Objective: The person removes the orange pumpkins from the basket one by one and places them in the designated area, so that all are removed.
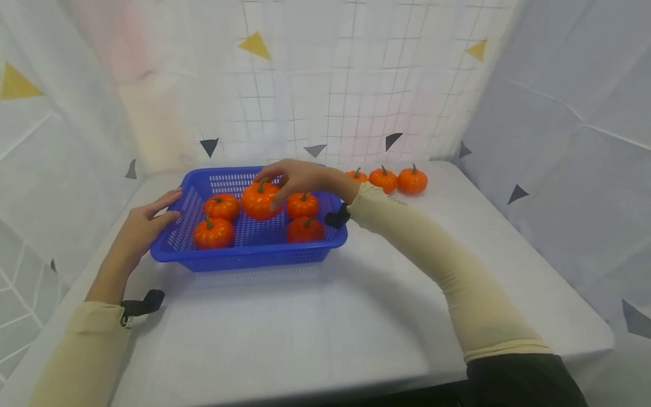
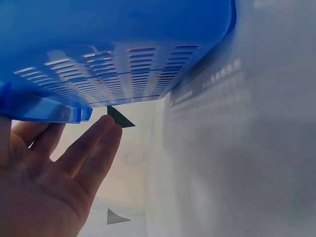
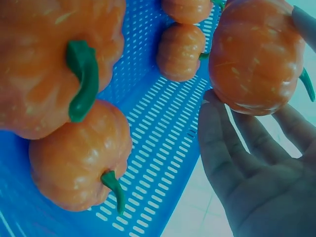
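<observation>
A small orange pumpkin (image 1: 260,202) with a green stem is held by my right hand (image 1: 297,176) over the middle of the blue plastic basket (image 1: 254,255). In the right wrist view the fingers (image 3: 215,133) reach along the side of that pumpkin (image 3: 256,59), and the thumb shows at the right edge. My left hand (image 1: 144,226) rests at the basket's left rim; in the left wrist view two fingers extend straight below the rim. Inside the basket lie two pumpkins (image 1: 213,234) on the left and two pumpkins (image 1: 305,230) on the right.
Three more pumpkins (image 1: 383,180) stand in a row on the white table (image 1: 285,328), to the right of the basket at the back. White sheeting (image 1: 305,85) with yellow and dark triangles encloses the table at the back and sides.
</observation>
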Demonstrator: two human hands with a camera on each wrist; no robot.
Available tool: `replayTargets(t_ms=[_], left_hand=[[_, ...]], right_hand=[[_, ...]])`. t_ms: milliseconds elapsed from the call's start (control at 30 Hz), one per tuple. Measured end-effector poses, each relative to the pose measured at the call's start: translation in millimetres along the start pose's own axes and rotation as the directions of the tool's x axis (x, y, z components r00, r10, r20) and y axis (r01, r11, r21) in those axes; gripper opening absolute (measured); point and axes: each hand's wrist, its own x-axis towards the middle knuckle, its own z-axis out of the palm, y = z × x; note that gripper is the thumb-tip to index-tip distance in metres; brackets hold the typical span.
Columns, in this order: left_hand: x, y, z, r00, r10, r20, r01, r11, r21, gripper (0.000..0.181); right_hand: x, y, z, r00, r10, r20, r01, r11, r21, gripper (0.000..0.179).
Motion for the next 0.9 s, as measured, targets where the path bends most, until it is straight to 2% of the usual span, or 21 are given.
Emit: replayTargets(t_ms=[100, 400, 633, 900], left_hand=[[1.3, 0.0, 0.8, 1.0, 0.003, 0.002, -0.003, 1.0, -0.011, 0.059], [0.5, 1.1, -0.3, 1.0, -0.006, -0.004, 0.006, 1.0, 0.003, 0.058], [1.3, -0.3, 0.7, 1.0, -0.001, -0.003, 0.001, 1.0, -0.002, 0.059], [0.2, -1.4, 1.0, 1.0, 0.001, 0.002, -0.001, 1.0, 0.001, 0.058]], right_hand=[[-4.6, 1, -3, 1.0, 0.002, -0.014, -0.002, 1.0, -0.004, 0.07], [-18.3, -3, -13, 0.998, 0.026, -0.057, -0.022, 0.997, 0.069, 0.07], [-30.7, 1, -19, 0.994, 0.051, -0.097, -0.043, 0.996, 0.078, 0.071], [-47.3, 15, -24, 0.984, 0.056, -0.17, -0.024, 0.982, 0.189, 0.063]])
